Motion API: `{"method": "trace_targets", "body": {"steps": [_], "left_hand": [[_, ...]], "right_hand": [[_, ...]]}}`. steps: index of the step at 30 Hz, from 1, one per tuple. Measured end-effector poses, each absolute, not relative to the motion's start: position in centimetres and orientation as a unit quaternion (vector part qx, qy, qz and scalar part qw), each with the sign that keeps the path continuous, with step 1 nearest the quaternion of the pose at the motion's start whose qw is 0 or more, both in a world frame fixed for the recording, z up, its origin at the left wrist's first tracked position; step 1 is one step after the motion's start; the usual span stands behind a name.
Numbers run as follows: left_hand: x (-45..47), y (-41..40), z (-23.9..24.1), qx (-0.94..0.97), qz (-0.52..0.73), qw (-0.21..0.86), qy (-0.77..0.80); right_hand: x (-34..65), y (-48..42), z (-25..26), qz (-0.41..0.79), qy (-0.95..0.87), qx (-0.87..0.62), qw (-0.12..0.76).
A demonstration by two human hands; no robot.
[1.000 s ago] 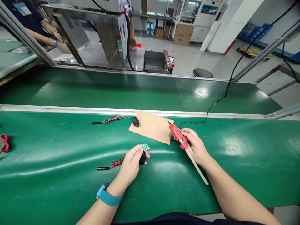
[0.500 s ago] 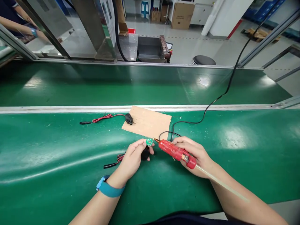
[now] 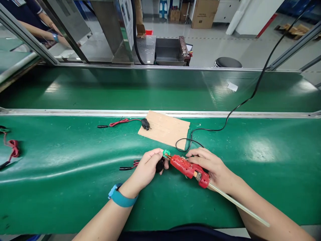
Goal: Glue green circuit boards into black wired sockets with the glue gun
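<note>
My left hand (image 3: 147,169) is closed round a small black part (image 3: 159,165) with a round green circuit board (image 3: 166,153) on top, and a red-and-black wire (image 3: 129,166) trails left from it on the green bench mat (image 3: 75,187). My right hand (image 3: 213,167) grips a red glue gun (image 3: 189,169). Its nozzle tip touches the green board. A pale glue stick (image 3: 238,207) juts from the back of the gun along my forearm.
A cardboard sheet (image 3: 167,129) lies just beyond my hands, with a second black part (image 3: 145,124) and its red wire (image 3: 117,123) at its left edge. The gun's black cord (image 3: 240,105) runs right and back across the conveyor belt (image 3: 125,90). More red wire (image 3: 12,147) lies far left. Another person's arms (image 3: 42,28) show at the back left.
My right hand lifted the glue gun off the cardboard and swung it left, so the nozzle now touches the green board in my left hand. The left hand stayed about where it was.
</note>
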State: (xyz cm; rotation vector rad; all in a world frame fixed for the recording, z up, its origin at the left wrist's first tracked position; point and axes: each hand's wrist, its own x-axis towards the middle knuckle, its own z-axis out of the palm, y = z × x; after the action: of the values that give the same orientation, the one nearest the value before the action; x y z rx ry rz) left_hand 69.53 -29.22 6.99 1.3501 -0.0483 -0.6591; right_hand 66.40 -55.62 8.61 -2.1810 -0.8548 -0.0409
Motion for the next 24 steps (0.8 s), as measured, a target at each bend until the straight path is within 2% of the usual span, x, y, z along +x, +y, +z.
{"method": "trace_targets", "body": {"steps": [16, 24], "left_hand": [[69.1, -28.6, 7.0, 0.624, -0.286, 0.727, -0.023], [67.9, -28.7, 8.0, 0.781, -0.178, 0.594, -0.074]], "right_hand": [[66.0, -55.8, 8.8, -0.015, -0.344, -0.871, 0.350], [65.9, -55.8, 9.0, 0.013, -0.340, -0.878, 0.337]]}}
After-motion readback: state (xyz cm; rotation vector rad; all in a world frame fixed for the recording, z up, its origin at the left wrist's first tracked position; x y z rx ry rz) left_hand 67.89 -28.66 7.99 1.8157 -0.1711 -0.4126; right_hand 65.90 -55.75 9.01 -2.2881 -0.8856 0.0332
